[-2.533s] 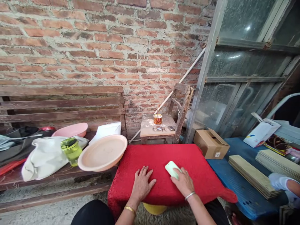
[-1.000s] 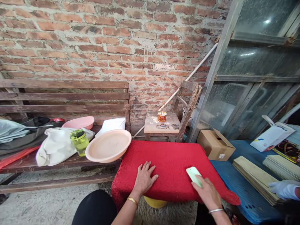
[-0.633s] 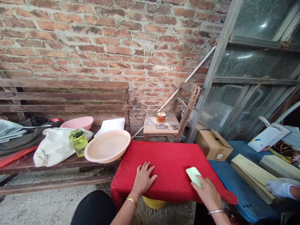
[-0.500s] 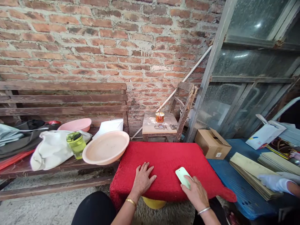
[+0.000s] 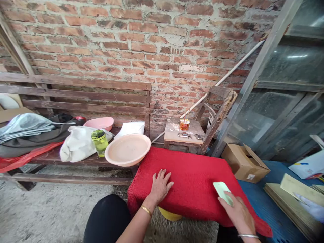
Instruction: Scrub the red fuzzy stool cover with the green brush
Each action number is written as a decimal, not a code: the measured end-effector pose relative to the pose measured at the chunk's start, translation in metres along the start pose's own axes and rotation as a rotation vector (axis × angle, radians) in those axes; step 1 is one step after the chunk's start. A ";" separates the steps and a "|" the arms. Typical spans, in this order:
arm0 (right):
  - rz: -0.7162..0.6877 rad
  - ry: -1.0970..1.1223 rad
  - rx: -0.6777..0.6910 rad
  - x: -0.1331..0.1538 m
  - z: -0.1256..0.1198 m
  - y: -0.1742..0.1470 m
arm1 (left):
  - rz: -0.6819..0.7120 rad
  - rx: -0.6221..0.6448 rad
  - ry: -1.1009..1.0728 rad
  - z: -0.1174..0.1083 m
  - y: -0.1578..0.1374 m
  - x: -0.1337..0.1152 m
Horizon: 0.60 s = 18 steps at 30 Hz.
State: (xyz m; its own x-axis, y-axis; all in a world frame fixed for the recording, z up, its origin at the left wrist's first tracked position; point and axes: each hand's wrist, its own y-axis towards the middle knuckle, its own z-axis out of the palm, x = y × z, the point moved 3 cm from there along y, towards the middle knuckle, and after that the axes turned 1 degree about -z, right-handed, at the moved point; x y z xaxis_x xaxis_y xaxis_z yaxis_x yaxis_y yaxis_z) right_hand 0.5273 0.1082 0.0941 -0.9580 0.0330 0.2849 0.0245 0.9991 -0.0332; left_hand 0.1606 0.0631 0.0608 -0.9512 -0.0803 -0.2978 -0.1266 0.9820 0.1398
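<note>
A red cloth (image 5: 187, 168) covers a small table in front of me. My left hand (image 5: 160, 187) lies on its left part, fingers spread, holding nothing. In my right hand (image 5: 238, 209), near the cloth's right side, is a pale green phone (image 5: 223, 192), flat with rounded corners. My thumb and fingers grip its near end, while the far end points away from me. I cannot tell whether the phone touches the cloth. Under the table's front edge shows a yellow object (image 5: 169, 214), mostly hidden.
Left, a wooden bench (image 5: 76, 180) bears a peach basin (image 5: 128, 148), a green bottle (image 5: 100, 143) and a white bag (image 5: 78, 145). Ahead, a chair (image 5: 174, 136) holds padlocks and a patterned cup (image 5: 184, 125). Right are a cardboard box (image 5: 244, 163) and a co-worker's gloved hand (image 5: 312, 206) at stacked boards (image 5: 283, 202).
My view has turned left. My right hand and the phone have moved right across the cloth; my left hand stays put. The co-worker's gloved hand now holds one board apart from the stack.
</note>
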 end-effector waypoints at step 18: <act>0.009 -0.116 0.118 0.055 -0.003 0.045 | -0.653 0.004 0.077 -0.028 0.001 0.098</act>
State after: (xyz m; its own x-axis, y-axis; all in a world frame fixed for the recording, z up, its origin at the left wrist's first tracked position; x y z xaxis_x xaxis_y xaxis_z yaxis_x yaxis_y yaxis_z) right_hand 0.4766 0.1546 0.1113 -0.9847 0.0319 0.1716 0.0060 0.9887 -0.1496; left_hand 0.0597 0.0516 0.0581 -0.6967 -0.6716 -0.2520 -0.6837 0.7281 -0.0503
